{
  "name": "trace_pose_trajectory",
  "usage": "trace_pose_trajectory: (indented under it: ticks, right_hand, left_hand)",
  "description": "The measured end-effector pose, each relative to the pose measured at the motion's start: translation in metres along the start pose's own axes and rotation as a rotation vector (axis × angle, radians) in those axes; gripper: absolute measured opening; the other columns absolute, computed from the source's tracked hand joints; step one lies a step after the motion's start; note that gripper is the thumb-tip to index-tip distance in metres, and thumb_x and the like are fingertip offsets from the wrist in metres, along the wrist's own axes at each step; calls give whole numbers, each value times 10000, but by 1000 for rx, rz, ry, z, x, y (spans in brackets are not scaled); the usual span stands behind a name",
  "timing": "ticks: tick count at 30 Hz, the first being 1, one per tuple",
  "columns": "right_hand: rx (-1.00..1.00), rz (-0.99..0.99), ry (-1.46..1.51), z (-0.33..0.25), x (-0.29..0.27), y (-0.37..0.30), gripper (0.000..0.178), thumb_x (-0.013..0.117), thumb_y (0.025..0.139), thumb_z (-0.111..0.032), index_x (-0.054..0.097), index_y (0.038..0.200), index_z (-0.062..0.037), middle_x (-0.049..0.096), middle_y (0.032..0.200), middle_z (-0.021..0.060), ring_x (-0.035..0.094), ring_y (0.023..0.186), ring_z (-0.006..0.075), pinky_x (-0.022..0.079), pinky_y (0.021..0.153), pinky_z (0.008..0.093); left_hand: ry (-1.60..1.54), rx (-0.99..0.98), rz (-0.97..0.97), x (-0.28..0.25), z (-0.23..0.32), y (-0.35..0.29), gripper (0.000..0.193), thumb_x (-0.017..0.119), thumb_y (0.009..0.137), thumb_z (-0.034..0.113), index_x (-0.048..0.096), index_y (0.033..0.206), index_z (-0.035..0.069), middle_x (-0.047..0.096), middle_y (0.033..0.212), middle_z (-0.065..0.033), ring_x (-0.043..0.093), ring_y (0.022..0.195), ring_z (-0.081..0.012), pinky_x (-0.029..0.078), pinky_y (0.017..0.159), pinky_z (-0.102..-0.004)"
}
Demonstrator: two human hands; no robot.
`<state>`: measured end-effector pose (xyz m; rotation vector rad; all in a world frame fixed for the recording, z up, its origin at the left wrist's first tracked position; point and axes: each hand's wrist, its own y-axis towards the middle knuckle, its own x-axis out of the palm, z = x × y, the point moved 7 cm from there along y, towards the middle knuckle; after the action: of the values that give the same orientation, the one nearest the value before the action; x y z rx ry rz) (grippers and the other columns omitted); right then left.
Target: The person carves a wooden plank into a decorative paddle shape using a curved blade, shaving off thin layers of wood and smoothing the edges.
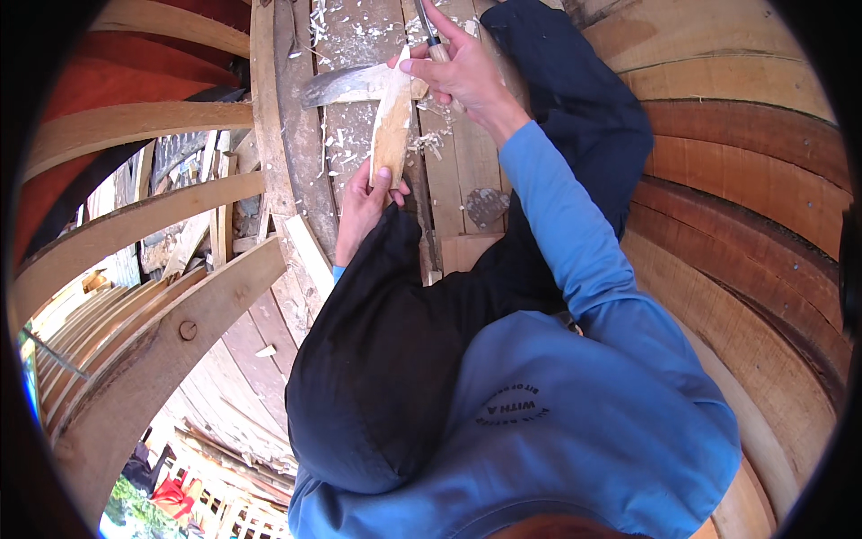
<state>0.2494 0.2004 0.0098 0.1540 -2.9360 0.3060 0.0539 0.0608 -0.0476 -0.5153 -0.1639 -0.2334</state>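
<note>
My left hand (362,205) is closed on the lower end of a pale, carved piece of wood (391,135), thumb on its face. The piece tapers to a point at its far end. My right hand (471,76) is closed round the wooden handle of a chisel (437,51), which has a dark collar and a narrow metal blade pointing away and partly cut off by the picture's edge. The right thumb and fingers also touch the wood's tip. Beneath the wood, a broad blade (337,87) lies across the boards, its other end partly hidden.
Wood shavings (350,144) litter the plank floor (346,117). Curved ribs (144,220) rise on the left, with gaps between them. Curved planking (745,153) forms a wall on the right. A loose wooden strip (308,251) lies beside my left knee.
</note>
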Motion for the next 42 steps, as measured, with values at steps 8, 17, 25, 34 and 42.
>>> trace_pose_trajectory:
  ticks: [8,17,25,34,42]
  right_hand:
    - [77,-48,335,-7,-8,-2,870,623,997,-63,73,1658,-193,692,931,80,438,477,74,386,395,240]
    - [74,-117,342,-1,-4,-5,901,564,985,14,8,1656,-212,704,1247,178,435,480,55,394,399,215]
    - [77,-144,216,1,5,-7,916,557,932,67,75,1657,-219,702,1272,143,457,502,60,421,414,219]
    - [-57,156,-665,31,-15,0,532,579,996,-251,494,1519,-297,747,1132,139,677,728,289,554,749,419]
    - [103,-32,-1079,87,-14,-8,449,484,1029,-229,555,1465,-306,722,1103,224,686,979,412,528,929,471]
  left_hand:
    - [122,38,-3,-2,3,-4,300,507,1098,281,630,1212,32,671,890,-21,520,715,-68,408,638,-211]
    - [-130,-154,199,-6,3,-29,378,477,1104,343,607,1302,48,612,983,1,495,864,-78,415,759,-239]
    - [255,-92,211,-11,14,-23,337,506,1096,347,589,1158,26,616,859,-9,519,713,-77,442,665,-238]
    - [127,-47,251,-31,-7,0,295,528,1090,284,564,1178,4,653,782,-59,584,567,-98,489,527,-240]
    - [222,-230,158,-28,-26,29,367,490,1101,330,597,1125,-19,670,784,-71,620,575,-111,517,548,-258]
